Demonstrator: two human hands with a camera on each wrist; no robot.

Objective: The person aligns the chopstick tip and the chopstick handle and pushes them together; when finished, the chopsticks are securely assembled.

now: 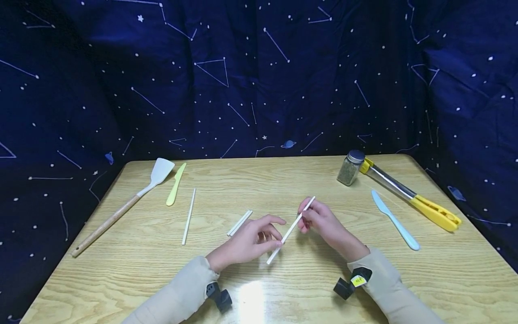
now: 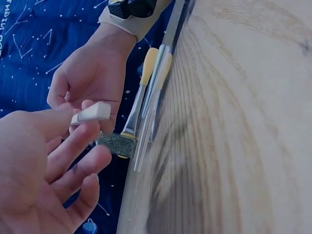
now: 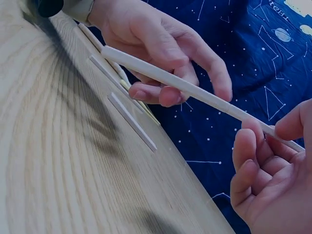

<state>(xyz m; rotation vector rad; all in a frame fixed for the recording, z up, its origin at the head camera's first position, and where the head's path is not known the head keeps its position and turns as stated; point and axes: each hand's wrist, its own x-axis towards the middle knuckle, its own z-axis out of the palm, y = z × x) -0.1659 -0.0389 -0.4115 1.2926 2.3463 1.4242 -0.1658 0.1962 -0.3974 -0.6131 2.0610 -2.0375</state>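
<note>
1 white stick (image 1: 291, 229) slants above the counter (image 1: 275, 180), the right hand (image 1: 323, 221) pinching its upper part; the left hand's (image 1: 248, 240) grip looks loose beside its lower part, contact unclear. Probably light, stiff, snappable: best taken mid-length. 1 yellow knife (image 1: 176, 184) lies leftward.

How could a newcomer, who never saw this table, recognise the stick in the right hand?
Start at the wooden table, then find the right hand above it. It holds a slim white stick; unlike the three other white sticks, this one is off the wood.
</note>
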